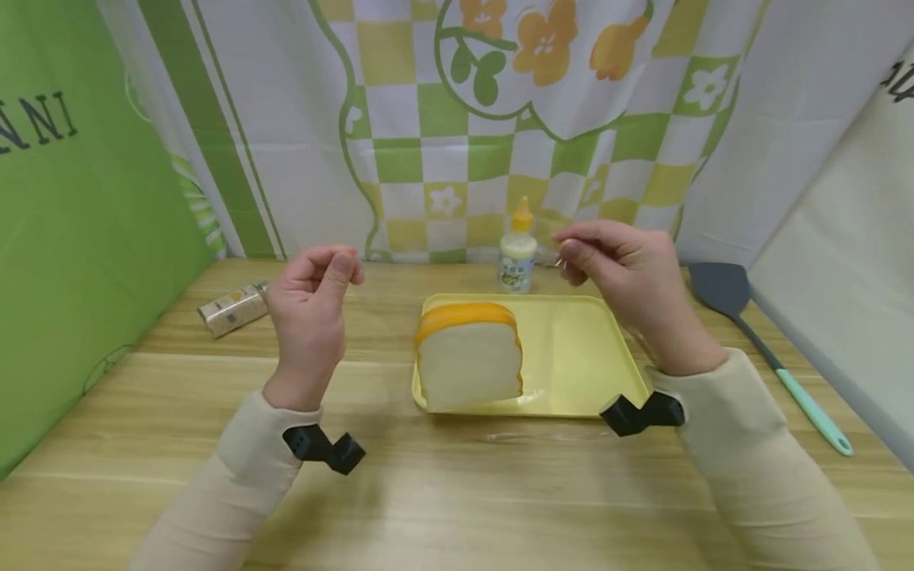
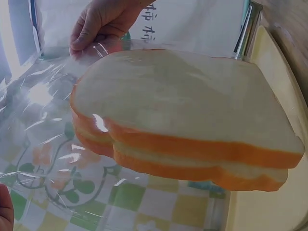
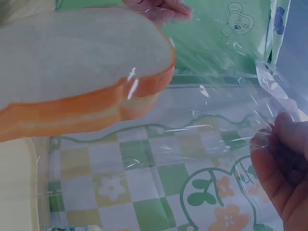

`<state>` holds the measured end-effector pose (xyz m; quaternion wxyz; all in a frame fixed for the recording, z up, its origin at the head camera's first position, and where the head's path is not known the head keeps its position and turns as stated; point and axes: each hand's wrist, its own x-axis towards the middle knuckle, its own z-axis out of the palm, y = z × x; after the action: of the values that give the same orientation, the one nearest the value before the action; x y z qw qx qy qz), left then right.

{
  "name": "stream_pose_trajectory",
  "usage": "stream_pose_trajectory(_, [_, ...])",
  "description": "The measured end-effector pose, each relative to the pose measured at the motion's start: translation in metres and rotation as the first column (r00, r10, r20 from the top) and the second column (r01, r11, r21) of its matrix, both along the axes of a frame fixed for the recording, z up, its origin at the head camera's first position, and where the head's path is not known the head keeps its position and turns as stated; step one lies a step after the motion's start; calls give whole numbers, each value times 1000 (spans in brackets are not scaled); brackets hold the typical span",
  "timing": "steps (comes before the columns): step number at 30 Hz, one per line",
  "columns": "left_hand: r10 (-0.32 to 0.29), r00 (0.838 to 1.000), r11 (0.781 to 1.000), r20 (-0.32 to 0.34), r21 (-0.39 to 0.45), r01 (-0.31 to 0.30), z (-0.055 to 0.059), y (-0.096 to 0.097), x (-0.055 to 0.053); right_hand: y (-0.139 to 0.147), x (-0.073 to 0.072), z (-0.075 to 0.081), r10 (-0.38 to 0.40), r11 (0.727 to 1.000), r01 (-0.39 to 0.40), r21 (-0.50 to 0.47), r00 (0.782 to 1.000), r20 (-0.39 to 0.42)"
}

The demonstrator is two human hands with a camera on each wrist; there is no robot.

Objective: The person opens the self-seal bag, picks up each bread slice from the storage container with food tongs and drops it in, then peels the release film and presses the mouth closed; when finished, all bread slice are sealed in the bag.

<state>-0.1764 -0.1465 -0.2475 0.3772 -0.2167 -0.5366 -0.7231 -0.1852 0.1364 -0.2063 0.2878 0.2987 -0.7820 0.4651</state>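
Observation:
Two thick bread slices (image 1: 471, 361) with orange crusts sit together inside a clear plastic bag (image 3: 207, 130), over the left half of a yellow tray (image 1: 581, 357). The film is nearly invisible in the head view but glints in both wrist views. My left hand (image 1: 314, 309) is raised left of the bread, thumb and fingertips pinching the film. On the other side, my right hand (image 1: 631, 285) pinches it above the tray's right end. In the right wrist view, the film stretches taut between both hands, beside the bread slices (image 3: 86, 62).
Behind the tray stands a squeeze bottle (image 1: 517, 258) with a yellow nozzle. A small shaker jar (image 1: 234, 309) lies at the left. To the right rests a dark spatula (image 1: 721, 289) with a mint handle. Patterned cloth (image 1: 421, 159) walls the table's back.

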Motion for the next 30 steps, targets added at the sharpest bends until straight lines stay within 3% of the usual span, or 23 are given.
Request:
stream_pose_trajectory(3, [-1, 1000, 1000, -26, -28, 1, 1, 0, -1, 4, 0, 1, 31, 1000, -31, 4, 999, -14])
stream_pose_trajectory(6, [-6, 1000, 999, -31, -46, 4, 2, -1, 0, 7, 0, 1, 133, 990, -133, -44, 991, -10])
stream_pose_trajectory(9, [-8, 1000, 996, -24, -89, 6, 2, -3, 1, 9, -1, -2, 279, 949, -272, -161, 960, 18])
stream_pose_trajectory(12, [-31, 999, 989, -16, -143, 28, 3, -5, 4, 11, -1, -4, 383, 891, -349, -291, 921, 67])
stream_pose_trajectory(20, [-101, 995, 971, 1, -220, 99, 3, -9, 6, 19, -2, -13, 520, 780, -409, -473, 845, 127])
stream_pose_trajectory(30, [-151, 988, 967, 39, -201, 156, 3, -8, 6, 21, -4, -19, 569, 724, -412, -554, 810, 141])
